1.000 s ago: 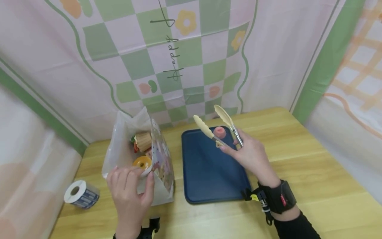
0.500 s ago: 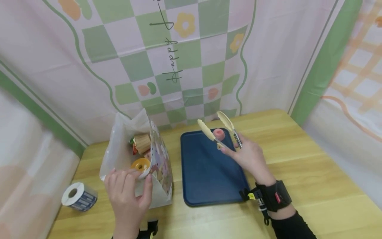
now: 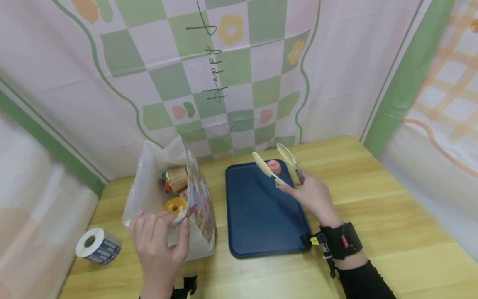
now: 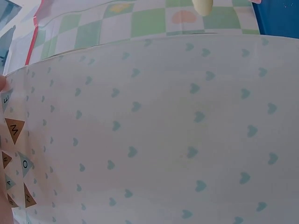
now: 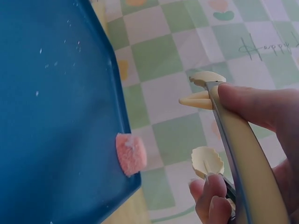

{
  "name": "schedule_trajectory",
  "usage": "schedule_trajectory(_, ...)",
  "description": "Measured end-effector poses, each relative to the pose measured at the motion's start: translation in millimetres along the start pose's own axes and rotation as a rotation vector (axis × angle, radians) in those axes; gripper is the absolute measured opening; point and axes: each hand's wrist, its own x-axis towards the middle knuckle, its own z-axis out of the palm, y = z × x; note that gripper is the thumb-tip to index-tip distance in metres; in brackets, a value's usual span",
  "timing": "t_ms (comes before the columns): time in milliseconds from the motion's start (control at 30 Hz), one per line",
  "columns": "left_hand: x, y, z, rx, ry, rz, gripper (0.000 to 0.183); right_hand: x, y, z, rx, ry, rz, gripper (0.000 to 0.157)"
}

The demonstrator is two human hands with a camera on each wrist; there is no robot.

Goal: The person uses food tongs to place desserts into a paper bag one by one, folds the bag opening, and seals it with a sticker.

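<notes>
My left hand (image 3: 158,238) grips the near rim of a printed paper bag (image 3: 201,203), thumb outside and fingers over the edge. Inside the bag are an orange ring (image 3: 174,205) and a tan ridged piece (image 3: 176,179); other contents are partly hidden. My right hand (image 3: 313,195) holds kitchen tongs (image 5: 247,158) with cream-coloured heads, spread apart with nothing between them. A small pink piece (image 5: 131,154) lies at the far right corner of a dark blue tray (image 3: 257,220). In the right wrist view the tongs are apart from it. The bag's heart-patterned side (image 4: 159,121) fills the left wrist view.
A roll of labels (image 3: 98,246) stands left of the bag on the wooden table (image 3: 373,199). Behind the table hangs a green-and-white checked cloth (image 3: 209,83). Bag and tray stand side by side with a narrow strip of table between them.
My right hand has brought the tongs slightly right and nearer in the head view, and they stay spread. The left hand keeps its grip on the bag's rim. The pink piece stays put.
</notes>
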Motion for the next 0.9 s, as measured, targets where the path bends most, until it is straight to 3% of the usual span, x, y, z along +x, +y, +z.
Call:
schedule_trajectory(133,-0.7,-0.2,0.0,0.001,0.001,-0.001,0.046,1.7,5.9,2.1,-0.007,-0.006,0.008,0.071)
schedule_trajectory(467,-0.9,-0.6,0.7,-0.003,0.014,0.005,0.046,5.0,16.1,10.7,-0.019,-0.037,0.037,0.07)
schedule_trajectory(900,-0.4,0.4,-0.5,-0.004,-0.004,-0.003,0.046,5.9,22.2,18.2,-0.051,-0.077,0.068,0.088)
